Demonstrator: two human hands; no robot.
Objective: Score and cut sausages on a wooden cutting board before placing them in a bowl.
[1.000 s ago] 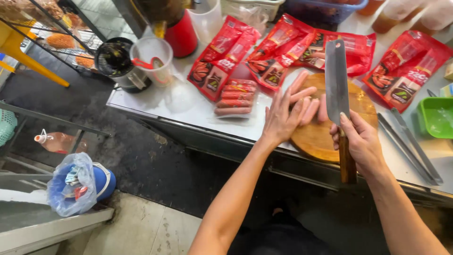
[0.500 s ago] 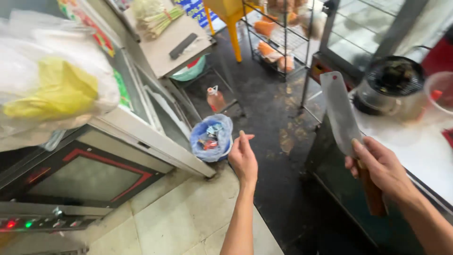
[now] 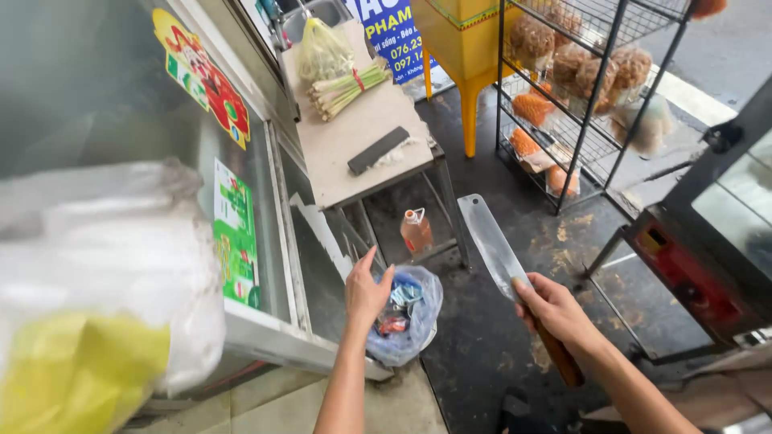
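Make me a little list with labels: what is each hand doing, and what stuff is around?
left hand: open, over a blue plastic bag of rubbish
right hand: grips a cleaver by its wooden handle, blade up
floor: dark; orange liquid bottle
small table: lemongrass bundle, dark flat block
wire rack: bagged food

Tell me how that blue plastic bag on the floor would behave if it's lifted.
The blue plastic bag would likely sag and fold, since its thin film is crumpled. It probably feels light for its size: only small wrappers show inside. The open top could spill if tipped. The left hand hovers over it; the right hand grips a cleaver.
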